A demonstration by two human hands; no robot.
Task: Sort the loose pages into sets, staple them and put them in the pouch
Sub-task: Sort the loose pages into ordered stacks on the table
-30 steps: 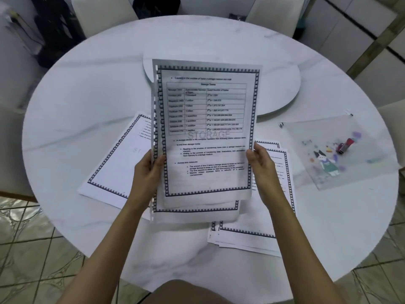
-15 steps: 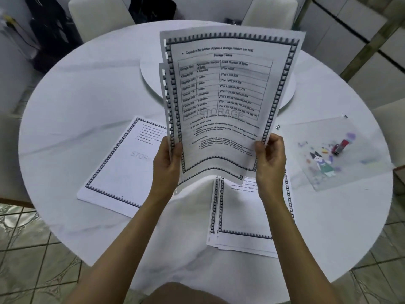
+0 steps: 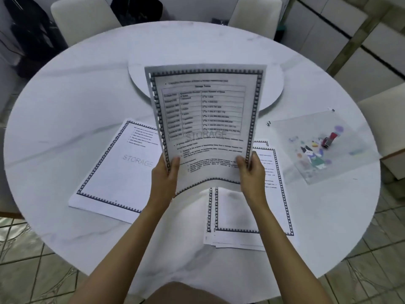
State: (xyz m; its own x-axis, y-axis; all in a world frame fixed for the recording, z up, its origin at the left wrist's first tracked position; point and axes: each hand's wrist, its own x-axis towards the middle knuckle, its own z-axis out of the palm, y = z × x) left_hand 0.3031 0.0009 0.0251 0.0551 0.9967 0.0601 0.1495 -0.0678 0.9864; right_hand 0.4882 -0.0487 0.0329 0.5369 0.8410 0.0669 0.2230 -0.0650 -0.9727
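Both hands, left (image 3: 164, 176) and right (image 3: 252, 172), pinch the lower corners of the upright pages (image 3: 206, 119) over the table (image 3: 65, 88)

Left grip (image 3: 165, 174) and right grip (image 3: 252, 170) hold up the pages (image 3: 206, 128).
Each grip pinches a lower side edge, with the thumb on the front and the fingers behind. The bare forearms reach forward side by side and converge slightly towards the wrists.
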